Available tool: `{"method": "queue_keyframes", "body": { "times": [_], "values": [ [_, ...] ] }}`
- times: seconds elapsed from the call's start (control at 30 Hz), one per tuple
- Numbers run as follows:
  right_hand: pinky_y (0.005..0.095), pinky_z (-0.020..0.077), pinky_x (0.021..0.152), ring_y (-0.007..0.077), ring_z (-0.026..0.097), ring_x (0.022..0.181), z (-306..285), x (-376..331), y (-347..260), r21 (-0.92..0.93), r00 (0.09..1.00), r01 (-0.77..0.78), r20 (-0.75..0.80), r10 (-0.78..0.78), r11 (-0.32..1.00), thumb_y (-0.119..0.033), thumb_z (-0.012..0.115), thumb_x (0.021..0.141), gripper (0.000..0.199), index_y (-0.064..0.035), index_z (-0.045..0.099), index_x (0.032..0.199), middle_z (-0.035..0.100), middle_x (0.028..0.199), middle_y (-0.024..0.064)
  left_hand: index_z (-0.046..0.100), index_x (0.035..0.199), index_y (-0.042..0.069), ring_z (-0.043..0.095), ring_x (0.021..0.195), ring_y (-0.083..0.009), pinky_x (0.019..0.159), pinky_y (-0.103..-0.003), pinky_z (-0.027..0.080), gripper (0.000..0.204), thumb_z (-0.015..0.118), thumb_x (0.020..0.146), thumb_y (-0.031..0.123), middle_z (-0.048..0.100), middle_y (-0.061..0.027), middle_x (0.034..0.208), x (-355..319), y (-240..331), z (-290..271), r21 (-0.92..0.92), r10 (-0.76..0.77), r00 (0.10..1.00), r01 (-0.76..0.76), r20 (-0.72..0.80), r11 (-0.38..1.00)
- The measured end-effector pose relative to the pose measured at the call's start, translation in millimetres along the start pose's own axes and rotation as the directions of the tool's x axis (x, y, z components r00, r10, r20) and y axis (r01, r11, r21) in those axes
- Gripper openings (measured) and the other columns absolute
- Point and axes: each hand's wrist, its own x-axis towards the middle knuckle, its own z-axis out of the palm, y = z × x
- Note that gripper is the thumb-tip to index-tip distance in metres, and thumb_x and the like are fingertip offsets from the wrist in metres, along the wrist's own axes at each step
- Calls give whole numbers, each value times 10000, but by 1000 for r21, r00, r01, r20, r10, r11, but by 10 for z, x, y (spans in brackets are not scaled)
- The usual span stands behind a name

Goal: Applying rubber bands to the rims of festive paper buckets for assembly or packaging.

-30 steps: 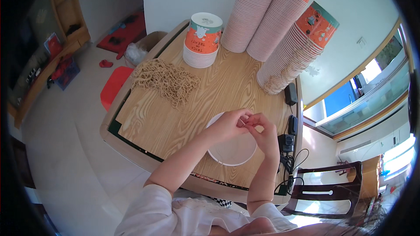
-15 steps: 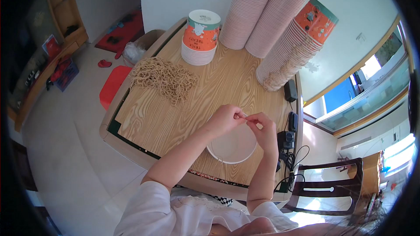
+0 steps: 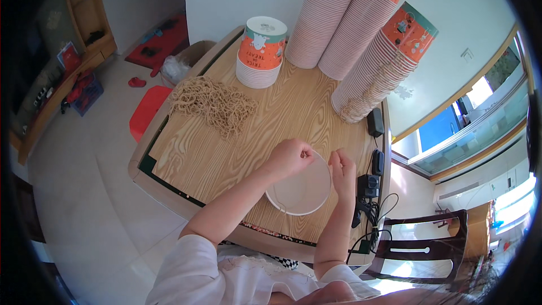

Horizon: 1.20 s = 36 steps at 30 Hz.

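A white-lined paper bucket stands near the table's front edge, its mouth toward me. A thin strand of twine shows at its near rim. My left hand is closed in a pinch over the bucket's far left rim. At the far right rim my right hand is also closed, fingertips pressed together. The two hands are a short way apart. Whatever sits between the fingertips is too small or hidden to name. A loose heap of tan twine pieces lies on the table to the left.
Behind the twine stands a short stack of upside-down orange paper buckets. Tall bucket stacks rise at the back; the right one has twine loops along its side. Black adapters and cables line the right edge. A red stool is at left.
My hands, pinched together over the bucket's far rim before, have moved apart, the right one to the right and slightly nearer me. The bucket stays in about the same place.
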Motion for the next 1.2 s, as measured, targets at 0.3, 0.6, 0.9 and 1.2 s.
{"method": "queue_keyframes", "body": {
  "times": [0.3, 0.6, 0.9, 1.2],
  "values": [
    [185, 340, 488, 21, 426, 568, 106, -69, 59, 20, 965, -197, 181, 191, 980, 23, 588, 799, 233, -53, 560, 1017, 446, 680, -40, 646, 717, 47, 632, 707, -325, 628, -435, 500, 122, 586, 737, 152, 639, -141, 705, -7, -32, 125, 259, -14, 994, 43, -112, 965],
    [188, 346, 494, 22, 424, 570, 158, -125, 82, 73, 961, -228, 179, 212, 971, 32, 560, 808, 229, -45, 559, 1024, 444, 677, -36, 615, 724, 33, 622, 692, -317, 639, -421, 488, 133, 595, 742, 163, 632, -136, 698, -65, -86, 146, 341, 6, 987, 51, -164, 939],
    [238, 349, 484, 67, 406, 524, 184, -143, 179, 133, 965, -231, 156, 210, 964, -18, 568, 794, 208, -39, 576, 1001, 432, 573, -6, 618, 724, 41, 627, 725, -318, 658, -431, 493, 122, 595, 738, 160, 636, -139, 721, -108, -28, 119, 344, -30, 989, 78, -143, 936],
    [191, 385, 529, 36, 469, 608, 135, -117, 124, 114, 944, -273, 221, 244, 955, 6, 542, 821, 206, -25, 559, 1024, 504, 685, -25, 624, 740, 43, 632, 722, -314, 661, -428, 499, 130, 596, 748, 170, 640, -137, 713, -84, -32, 129, 341, -41, 996, 66, -79, 938]
  ]
}}
